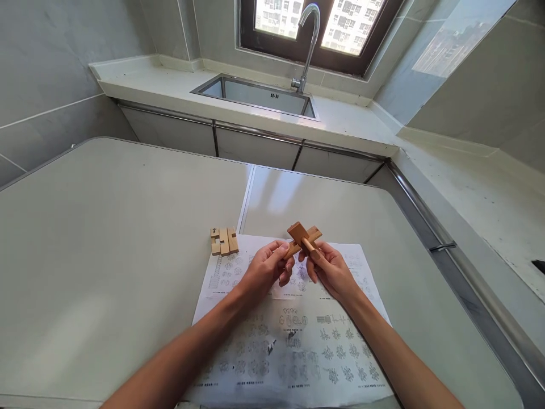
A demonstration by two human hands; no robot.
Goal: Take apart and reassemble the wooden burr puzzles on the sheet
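Left hand: gripping crossed wooden pieces, seemingly by one end.
Right hand: pinching them too.
Room: above sheet, table edges well off.

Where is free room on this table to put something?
The pale table left of the white printed sheet and the stacked notched wooden blocks is bare; so is the strip beyond the sheet. Crowded: the sheet's top, where left hand and right hand hold crossed wooden pieces.

We see a home kitchen; a steel sink with a curved tap sits in a pale counter above cabinet doors; grey tiles line the walls; the window shows, probably, apartment blocks.
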